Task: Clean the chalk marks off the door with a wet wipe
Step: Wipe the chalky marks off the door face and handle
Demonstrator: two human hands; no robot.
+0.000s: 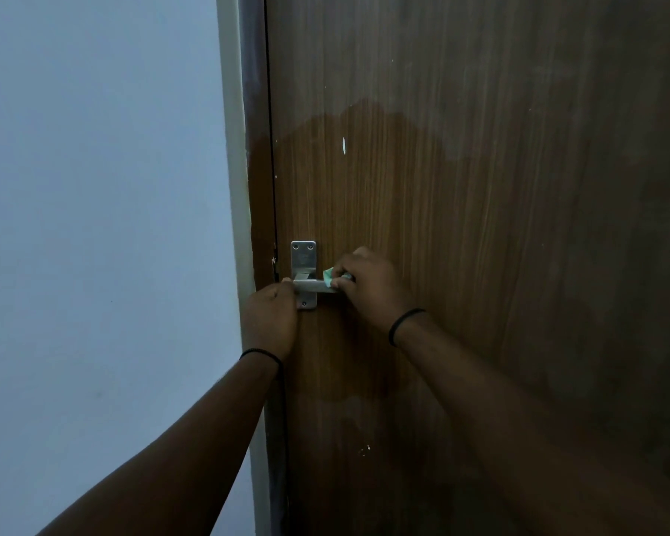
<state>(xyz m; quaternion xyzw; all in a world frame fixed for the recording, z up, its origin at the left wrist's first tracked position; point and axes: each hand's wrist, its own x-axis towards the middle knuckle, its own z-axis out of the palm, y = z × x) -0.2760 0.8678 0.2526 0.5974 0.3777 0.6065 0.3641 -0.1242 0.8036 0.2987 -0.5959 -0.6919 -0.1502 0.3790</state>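
A brown wood-grain door [461, 226] fills the right of the head view. A darker, damp-looking band runs across its middle, with hazy pale film above and below. A small white mark [343, 145] sits above the handle. My right hand [368, 284] is closed around a pale green wet wipe [329, 279], pressed on the lever of the metal door handle [304, 272]. My left hand [271, 315] rests at the door's edge, fingertips touching the handle's inner end.
A pale frame strip [235, 187] runs down the door's left edge, with a plain bluish wall [93, 226] beyond it. White specks [364, 450] dot the lower door. The light is dim.
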